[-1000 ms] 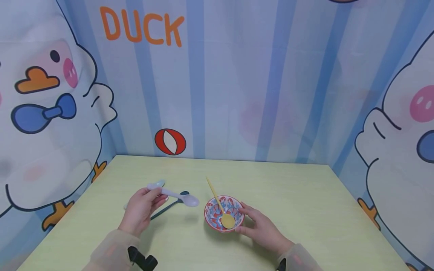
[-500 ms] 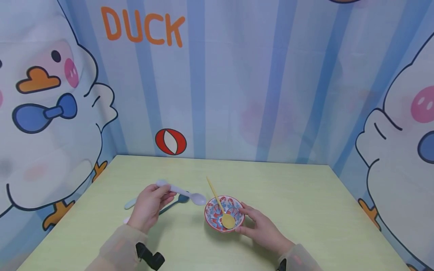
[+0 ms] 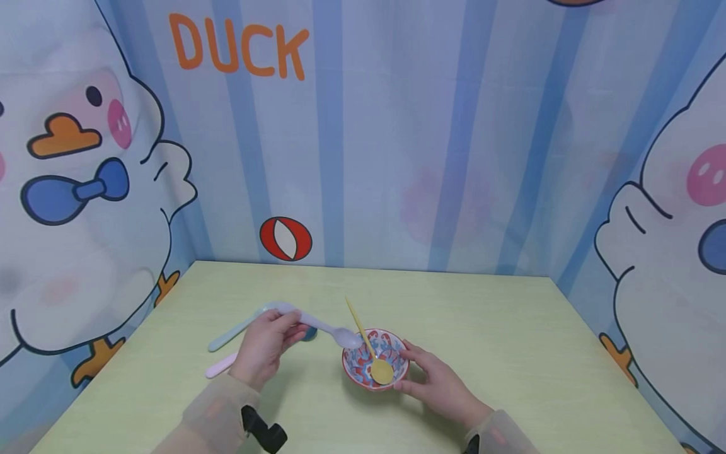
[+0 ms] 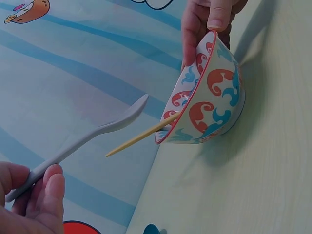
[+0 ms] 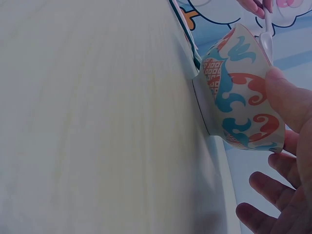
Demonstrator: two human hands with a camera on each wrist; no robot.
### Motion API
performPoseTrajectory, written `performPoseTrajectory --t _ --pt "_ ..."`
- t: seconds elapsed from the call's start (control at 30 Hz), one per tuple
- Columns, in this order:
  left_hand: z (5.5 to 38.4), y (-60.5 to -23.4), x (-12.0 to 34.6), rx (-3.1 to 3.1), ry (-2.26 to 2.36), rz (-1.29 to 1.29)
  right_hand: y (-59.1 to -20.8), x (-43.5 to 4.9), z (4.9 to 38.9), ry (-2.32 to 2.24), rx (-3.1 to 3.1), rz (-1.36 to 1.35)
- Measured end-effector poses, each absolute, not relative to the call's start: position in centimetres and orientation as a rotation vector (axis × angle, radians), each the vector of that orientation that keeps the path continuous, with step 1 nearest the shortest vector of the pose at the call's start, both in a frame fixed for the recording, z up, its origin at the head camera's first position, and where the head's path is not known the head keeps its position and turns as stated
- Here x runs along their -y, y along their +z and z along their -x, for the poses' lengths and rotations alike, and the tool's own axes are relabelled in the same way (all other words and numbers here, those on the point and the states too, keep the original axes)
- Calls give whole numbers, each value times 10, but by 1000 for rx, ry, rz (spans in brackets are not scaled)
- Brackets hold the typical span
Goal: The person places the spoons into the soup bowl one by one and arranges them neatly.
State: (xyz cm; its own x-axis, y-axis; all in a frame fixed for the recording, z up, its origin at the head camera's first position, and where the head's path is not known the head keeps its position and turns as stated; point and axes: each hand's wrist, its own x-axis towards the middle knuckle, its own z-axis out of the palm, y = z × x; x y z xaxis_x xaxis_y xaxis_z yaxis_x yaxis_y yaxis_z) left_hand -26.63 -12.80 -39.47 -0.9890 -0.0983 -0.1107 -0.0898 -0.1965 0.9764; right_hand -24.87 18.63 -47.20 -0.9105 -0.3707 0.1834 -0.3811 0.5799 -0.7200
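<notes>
My left hand [image 3: 268,345] pinches a pale lilac spoon [image 3: 320,324] between thumb and fingers by its handle. The spoon's bowl end overlaps the left rim of a patterned red, blue and white bowl [image 3: 351,369] in the head view; the left wrist view shows that end raised, apart from the rim. Inside the bowl a yellow spoon [image 3: 381,371] leans with its handle sticking out over the far rim. With thumb and fingers my right hand [image 3: 439,384] holds the bowl's right rim, seen also from the side in the right wrist view.
Beyond and beside the left hand lie a pale blue spoon [image 3: 232,334], a pink handle [image 3: 221,365] and a dark teal spoon [image 3: 309,333], partly hidden by that hand. A duck-print cloth [image 3: 386,139] stands behind the light yellow table [image 3: 482,315].
My left hand has moved right with the lilac spoon, bringing its bowl end to the bowl's left rim in the head view. The right hand and bowl have stayed in place.
</notes>
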Motion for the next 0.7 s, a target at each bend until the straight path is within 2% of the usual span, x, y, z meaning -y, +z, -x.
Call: performPoseTrajectory --t 0.7 --pt "274 -412 104 2037 -2438 -189 -472 -186 249 1280 2767 -672"
